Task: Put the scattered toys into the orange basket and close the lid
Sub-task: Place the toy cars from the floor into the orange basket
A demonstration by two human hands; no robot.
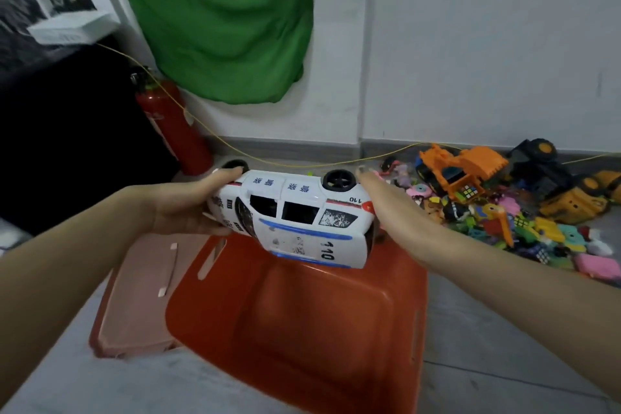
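A white toy police car [295, 218] with blue stripes and the number 110 hangs upside down in the air, right above the orange basket [302, 323], with its black wheels pointing up. The left hand [191, 205] holds one end of the car, with the fingers curled round it and the thumb up by a wheel. The right hand [386, 208] holds the other end, but its fingers go behind the car, so only the thumb side and one fingertip near the wheel show; it looks pressed against the car. The car hides part of the far rim of the basket. The basket is open and its bottom looks bare, though the picture is a bit blurry there. The pink lid [134, 296] lies flat on the floor, just left of the basket and touching it, and the basket covers one corner of the lid. To the right of the basket and further back, a big pile of toys [524, 218] lies by the wall. In it there is an orange digger [460, 168], a black and yellow truck [551, 185] and many small bright bits too jumbled to name. The right edge of the picture cuts off the pile. Behind the basket on the left stands a red fire extinguisher [174, 131], its top partly hidden in shadow. A thin yellow string [302, 165] runs along the floor behind the car. A green cloth [221, 17] hangs on the wall above
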